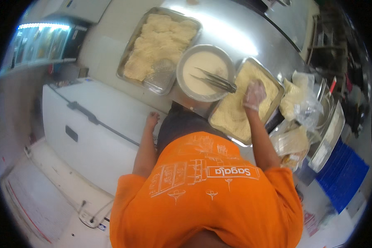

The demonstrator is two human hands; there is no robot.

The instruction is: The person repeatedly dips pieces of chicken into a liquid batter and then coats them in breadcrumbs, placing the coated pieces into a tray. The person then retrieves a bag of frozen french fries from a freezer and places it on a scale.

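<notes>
My right hand [254, 94], in a clear plastic glove, rests on the pale yellow crumbs [235, 114] in a metal tray [274, 79] at the right; whether its fingers hold anything is hidden. Bare and away from the food, my left hand [153, 117] hangs by the white chest freezer with its fingers curled. Between the trays stands a round metal bowl [180, 81] of creamy batter [201, 62]. Metal tongs [217, 81] lie across the bowl, handle end over its right rim. Crumb-coated flat pieces [161, 40] cover most of another metal tray [156, 90] at the upper left.
Plastic bags of crumbs [291, 99] lie right of the crumb tray, beside a long narrow metal tray [328, 139] and a wire-mesh strainer [327, 108]. A blue sheet [344, 173] is at the far right. The white chest freezer [111, 105] stands at my left. A power strip [89, 219] lies lower left.
</notes>
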